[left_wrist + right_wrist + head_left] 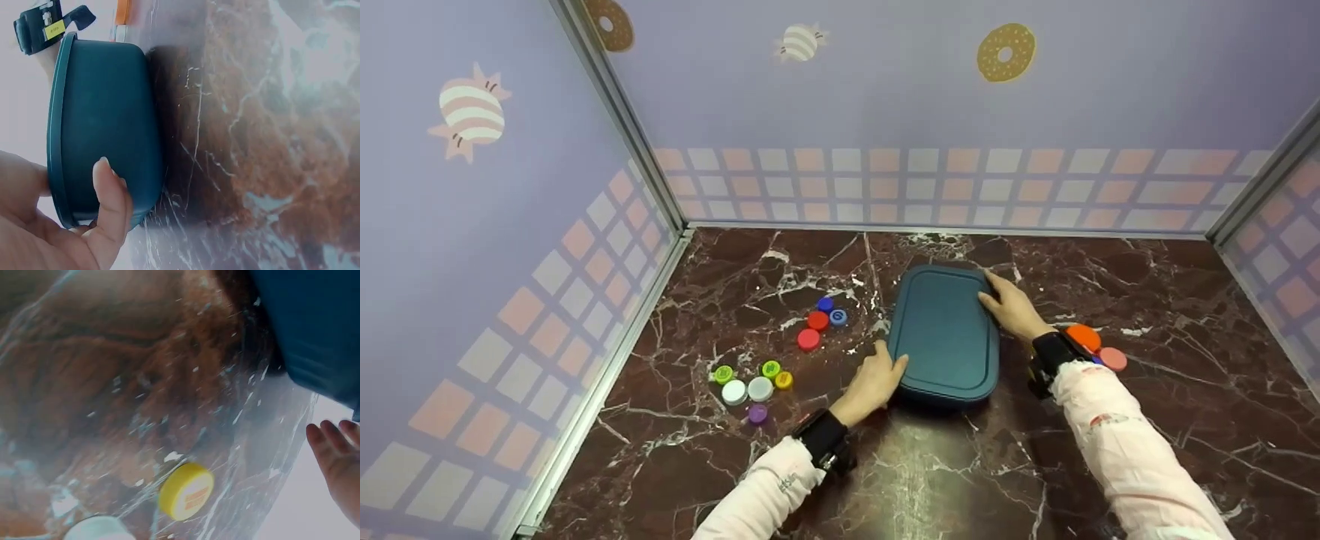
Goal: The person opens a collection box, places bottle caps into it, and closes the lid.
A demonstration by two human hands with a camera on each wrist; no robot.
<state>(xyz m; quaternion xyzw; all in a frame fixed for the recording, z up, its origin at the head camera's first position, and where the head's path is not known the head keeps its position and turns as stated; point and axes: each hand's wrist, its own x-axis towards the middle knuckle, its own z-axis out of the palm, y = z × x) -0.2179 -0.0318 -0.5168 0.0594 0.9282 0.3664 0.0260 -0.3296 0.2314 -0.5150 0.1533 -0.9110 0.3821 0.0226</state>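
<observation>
A dark teal lidded box (943, 334), oblong with rounded corners, is held between both hands, lid up, at the middle of the marbled table. My left hand (876, 377) grips its near left corner. In the left wrist view that hand (104, 219) has a finger along the box's side (107, 118), below the lid's rim. On the far right side, my right hand (1011, 307) holds the box, thumb over the lid's edge. The right wrist view catches only its fingertips (332, 436) by the box's lower corner (315, 343).
Red caps (808, 340) and blue caps (838, 317) lie left of the box. Nearer are green caps (724, 374), white caps (760, 388), a yellow cap (784, 380) and a purple cap (757, 414). Orange (1083, 338) and pink (1112, 359) caps lie partly behind the right wrist. Patterned walls (885, 187) enclose the table.
</observation>
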